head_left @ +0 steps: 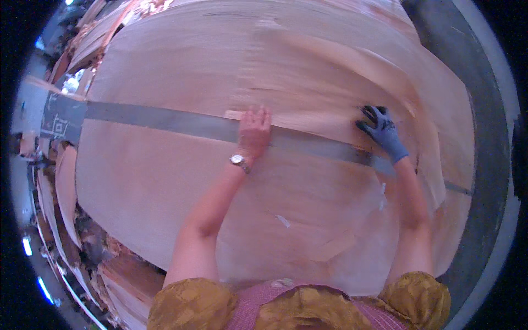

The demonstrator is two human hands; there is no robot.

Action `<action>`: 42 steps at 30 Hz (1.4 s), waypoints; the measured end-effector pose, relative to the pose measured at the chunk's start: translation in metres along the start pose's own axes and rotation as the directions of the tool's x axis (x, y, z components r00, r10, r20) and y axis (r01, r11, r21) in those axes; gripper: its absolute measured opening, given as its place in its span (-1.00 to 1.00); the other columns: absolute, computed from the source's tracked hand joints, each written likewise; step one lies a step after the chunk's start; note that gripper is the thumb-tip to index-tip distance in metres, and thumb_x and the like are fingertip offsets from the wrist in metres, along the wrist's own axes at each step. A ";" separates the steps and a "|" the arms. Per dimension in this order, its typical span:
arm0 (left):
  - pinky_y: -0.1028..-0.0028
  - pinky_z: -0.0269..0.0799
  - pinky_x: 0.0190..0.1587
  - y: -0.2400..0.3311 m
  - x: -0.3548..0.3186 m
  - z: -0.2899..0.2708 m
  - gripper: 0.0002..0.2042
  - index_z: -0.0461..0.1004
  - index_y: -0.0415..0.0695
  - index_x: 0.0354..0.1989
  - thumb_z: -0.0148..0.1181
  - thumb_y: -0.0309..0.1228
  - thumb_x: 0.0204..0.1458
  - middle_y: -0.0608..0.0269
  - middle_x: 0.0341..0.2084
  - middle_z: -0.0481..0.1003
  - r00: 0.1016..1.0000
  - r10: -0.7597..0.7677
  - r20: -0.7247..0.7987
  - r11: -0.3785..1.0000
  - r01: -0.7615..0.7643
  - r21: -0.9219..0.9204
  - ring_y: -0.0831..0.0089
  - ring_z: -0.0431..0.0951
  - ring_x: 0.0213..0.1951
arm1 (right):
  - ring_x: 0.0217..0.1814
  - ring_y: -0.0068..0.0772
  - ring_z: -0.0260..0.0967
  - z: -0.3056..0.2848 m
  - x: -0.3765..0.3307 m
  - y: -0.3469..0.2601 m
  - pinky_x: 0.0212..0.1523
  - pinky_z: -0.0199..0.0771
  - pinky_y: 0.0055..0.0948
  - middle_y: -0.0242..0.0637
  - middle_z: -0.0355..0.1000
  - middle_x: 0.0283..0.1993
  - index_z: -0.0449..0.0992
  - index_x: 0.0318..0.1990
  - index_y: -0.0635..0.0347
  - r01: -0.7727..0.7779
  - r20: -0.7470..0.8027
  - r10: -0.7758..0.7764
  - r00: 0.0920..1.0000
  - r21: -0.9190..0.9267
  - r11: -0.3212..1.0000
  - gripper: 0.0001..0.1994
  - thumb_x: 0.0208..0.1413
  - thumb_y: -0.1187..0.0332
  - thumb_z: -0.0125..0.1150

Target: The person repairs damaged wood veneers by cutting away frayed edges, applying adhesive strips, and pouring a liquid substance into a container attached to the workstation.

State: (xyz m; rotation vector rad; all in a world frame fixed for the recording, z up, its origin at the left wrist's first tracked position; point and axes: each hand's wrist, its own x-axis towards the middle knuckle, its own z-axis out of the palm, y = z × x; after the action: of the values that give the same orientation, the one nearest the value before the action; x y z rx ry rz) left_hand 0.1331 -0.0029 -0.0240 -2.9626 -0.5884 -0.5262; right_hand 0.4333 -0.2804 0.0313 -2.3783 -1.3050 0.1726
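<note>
two hands are pressing flat on thin wood veneer over a long grey strip.

a wide stack of pale veneer sheets (181, 181) is covering the worktop almost edge to edge, with a grey strip (159, 118) running across it from the left edge toward the right. the left hand (254, 132), bare with a wristwatch (238, 160), is lying spread and flat where an upper veneer sheet (308, 77) meets the strip, pinching nothing. the right hand (380, 131), in a blue-grey glove, is resting with fingers spread on the same sheet's edge, near the worktop's right side. stacks of loose veneer (118, 280) are piling up beyond the left edge; a dark floor (484, 110) is curving round the right. no containers are showing.
</note>
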 end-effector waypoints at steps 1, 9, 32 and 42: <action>0.11 0.29 0.22 -0.002 -0.001 -0.001 -0.60 0.43 -0.12 0.15 0.03 -0.45 0.09 0.06 0.14 0.43 1.000 -0.006 0.003 1.000 0.006 -0.011 0.05 0.36 0.21 | 0.14 -0.01 0.30 -0.006 0.001 -0.014 0.17 0.37 -0.19 -0.03 0.37 0.06 0.44 0.16 0.13 -0.053 0.002 0.053 0.999 0.031 0.998 -0.40 -0.04 0.08 0.41; -0.01 0.15 0.27 0.013 0.013 -0.023 -0.51 0.38 -0.01 0.22 0.11 -0.30 0.04 0.10 0.22 0.35 0.997 -0.082 -0.013 0.971 0.077 -0.227 -0.03 0.31 0.23 | 0.14 -0.01 0.29 -0.013 -0.016 -0.036 0.12 0.40 -0.18 -0.05 0.35 0.08 0.42 0.16 0.09 -0.072 0.077 0.082 0.994 -0.127 0.989 -0.29 -0.14 -0.05 0.46; 0.12 -0.08 0.41 0.015 0.013 0.001 -0.43 0.24 -0.23 0.29 0.05 -0.15 0.17 0.06 0.35 0.17 0.963 -0.268 0.018 0.944 0.266 -0.195 0.13 0.09 0.38 | 0.12 0.15 0.28 0.028 0.035 -0.044 0.01 0.40 -0.07 0.08 0.34 0.01 0.39 0.05 0.14 -0.027 -0.121 0.022 0.992 -0.041 0.999 -0.60 0.14 0.13 0.22; 0.07 0.09 0.34 0.007 0.014 0.012 -0.53 0.36 -0.27 0.16 0.12 -0.32 0.08 -0.01 0.20 0.33 0.911 -0.388 -0.139 0.906 0.350 -0.236 0.05 0.25 0.28 | -0.10 -0.07 0.44 0.088 0.172 -0.207 -0.21 0.51 -0.14 -0.25 0.44 -0.18 0.42 -0.10 -0.02 0.658 0.291 -0.611 0.736 -0.096 0.747 -0.84 0.20 0.26 0.07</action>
State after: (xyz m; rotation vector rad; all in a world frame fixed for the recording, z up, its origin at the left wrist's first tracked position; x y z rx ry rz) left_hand 0.1512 -0.0029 -0.0302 -2.9451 -1.1534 -0.9349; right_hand 0.3408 -0.0142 0.0542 -1.9326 -2.2761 0.1322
